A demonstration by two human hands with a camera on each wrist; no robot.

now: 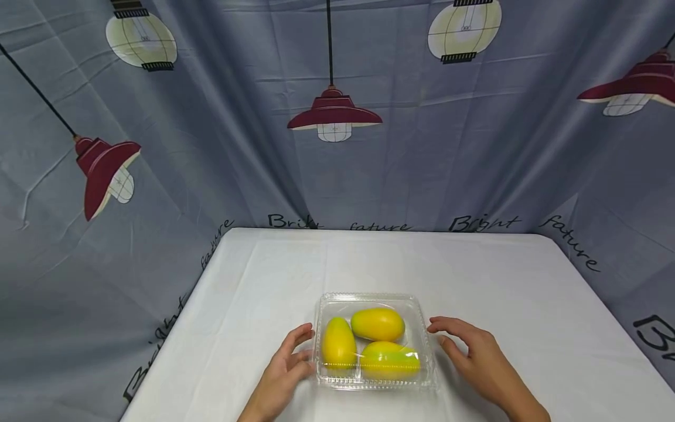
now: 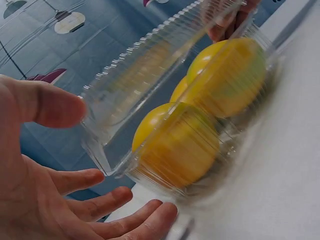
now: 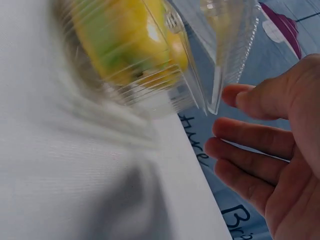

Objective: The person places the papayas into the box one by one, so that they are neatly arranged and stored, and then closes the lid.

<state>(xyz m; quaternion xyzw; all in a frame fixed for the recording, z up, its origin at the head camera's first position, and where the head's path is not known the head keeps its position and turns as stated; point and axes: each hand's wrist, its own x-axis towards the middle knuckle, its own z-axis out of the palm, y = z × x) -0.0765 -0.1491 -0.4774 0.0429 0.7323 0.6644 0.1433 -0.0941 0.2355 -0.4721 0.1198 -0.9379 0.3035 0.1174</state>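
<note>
A clear plastic clamshell box (image 1: 377, 385) stands on the white table with three yellow mangoes (image 1: 378, 324) inside. In the left wrist view its lid (image 2: 107, 95) is tilted up off the base, leaving a wedge-shaped gap. My left hand (image 1: 282, 372) is at the left side of the box, fingers spread and loosely bent, thumb tip right at the lid's edge. Opposite it, my right hand (image 1: 474, 354) is by the right side. Its fingers are relaxed, and the thumb (image 3: 267, 97) reaches the lid's corner in the right wrist view. Neither hand curls round the box.
A white cloth covers the table (image 1: 274, 264), which extends behind the box and to both sides. Grey-blue curtains (image 1: 401, 170) printed with lamps and lettering hang round the table's back and sides.
</note>
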